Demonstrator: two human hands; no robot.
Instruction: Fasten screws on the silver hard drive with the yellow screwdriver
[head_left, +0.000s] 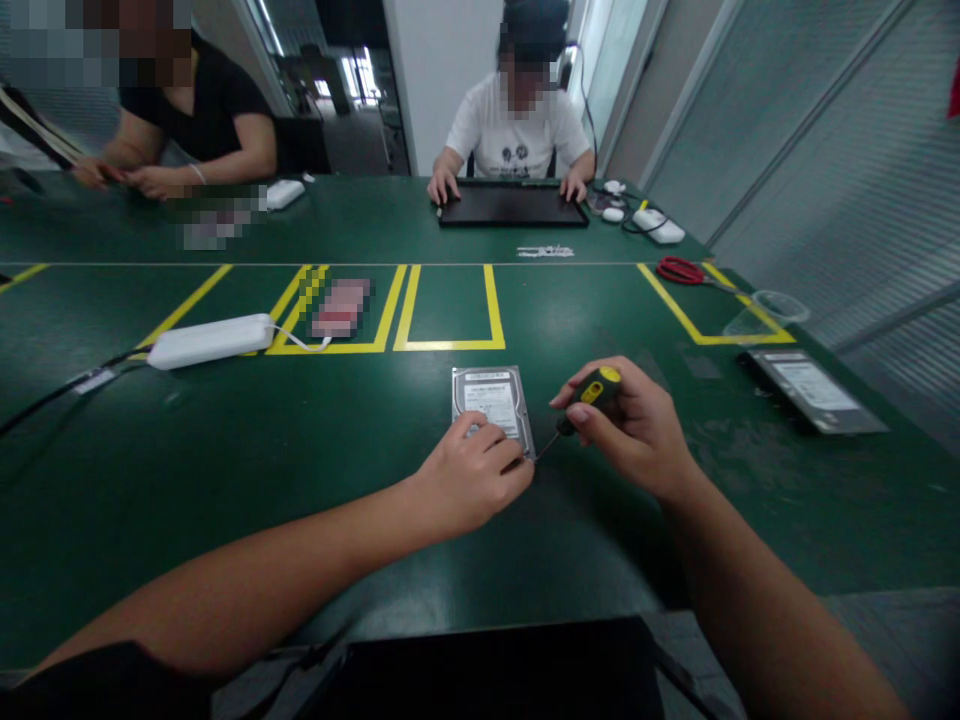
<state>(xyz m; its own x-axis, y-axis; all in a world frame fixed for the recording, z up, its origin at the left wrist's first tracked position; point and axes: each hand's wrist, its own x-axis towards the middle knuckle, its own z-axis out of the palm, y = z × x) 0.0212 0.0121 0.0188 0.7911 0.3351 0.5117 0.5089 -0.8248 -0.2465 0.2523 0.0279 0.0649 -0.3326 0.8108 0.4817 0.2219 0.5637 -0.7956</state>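
A silver hard drive (487, 390) with a white label lies on the green table in front of me. My left hand (474, 468) covers its near end, fingers curled over it and holding it down. In my right hand (637, 425) is a screwdriver (596, 390) with a black and yellow handle, gripped between thumb and fingers. The shaft slants down to the left, and its tip meets the drive's near right corner beside my left fingertips. Whether a screw sits under the tip cannot be made out.
To the right lie a second hard drive (817, 390), red-handled scissors (681, 270) and a clear plastic cup (772, 308). A white power strip (214, 340) with a cable is at left. Across the table (337, 550), one person handles a black panel (514, 205); another person (199, 120) sits left.
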